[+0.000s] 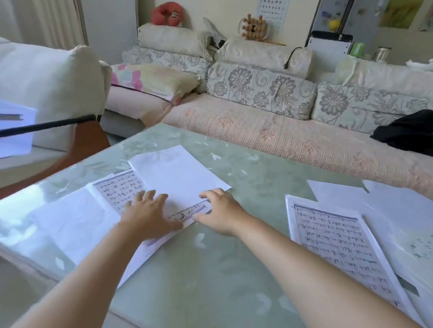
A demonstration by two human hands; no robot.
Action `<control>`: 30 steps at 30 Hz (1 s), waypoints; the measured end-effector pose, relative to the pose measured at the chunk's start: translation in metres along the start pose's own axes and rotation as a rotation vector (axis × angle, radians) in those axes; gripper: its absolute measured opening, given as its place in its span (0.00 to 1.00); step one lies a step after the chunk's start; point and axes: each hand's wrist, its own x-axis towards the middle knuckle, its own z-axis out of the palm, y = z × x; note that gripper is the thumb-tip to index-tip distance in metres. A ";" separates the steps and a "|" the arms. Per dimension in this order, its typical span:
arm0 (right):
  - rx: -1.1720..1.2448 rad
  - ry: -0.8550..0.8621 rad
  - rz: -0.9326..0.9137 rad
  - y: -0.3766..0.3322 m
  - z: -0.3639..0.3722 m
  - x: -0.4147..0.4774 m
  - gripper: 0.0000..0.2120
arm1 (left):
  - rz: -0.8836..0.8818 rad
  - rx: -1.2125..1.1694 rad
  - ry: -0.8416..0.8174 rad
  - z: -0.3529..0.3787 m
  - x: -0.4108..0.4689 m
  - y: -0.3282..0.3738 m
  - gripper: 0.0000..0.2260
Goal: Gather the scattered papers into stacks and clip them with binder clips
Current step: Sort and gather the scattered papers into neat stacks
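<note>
Under flat, spread left hand [149,215], beside relaxed-fingered right hand [219,213]: overlapping papers [175,173].

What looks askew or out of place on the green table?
On the pale green table, a blank white sheet lies turned across a printed sheet under the left hand. Right of the right hand, more printed and blank sheets fan out unevenly. Nothing looks spilled or torn.

White papers [178,172], pale-green table [248,171]
</note>
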 end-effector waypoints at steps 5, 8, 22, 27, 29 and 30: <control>-0.123 -0.122 -0.059 -0.028 0.018 0.037 0.46 | 0.035 -0.046 0.088 0.010 0.006 -0.032 0.33; -0.233 -0.104 -0.041 -0.034 0.030 0.048 0.50 | 0.059 -0.132 0.138 0.009 0.014 -0.044 0.23; -0.351 -0.037 0.061 -0.056 0.040 0.066 0.38 | -0.115 -0.049 0.084 0.011 0.008 -0.076 0.45; -0.358 -0.025 0.124 -0.025 0.036 0.045 0.43 | 0.077 -0.179 -0.046 0.005 0.007 -0.032 0.39; -0.375 -0.027 0.142 -0.015 0.031 0.037 0.42 | 0.068 -0.241 0.029 0.006 0.010 -0.031 0.31; -0.388 -0.036 0.146 -0.012 0.028 0.033 0.42 | 0.060 -0.251 0.060 0.008 0.011 -0.033 0.28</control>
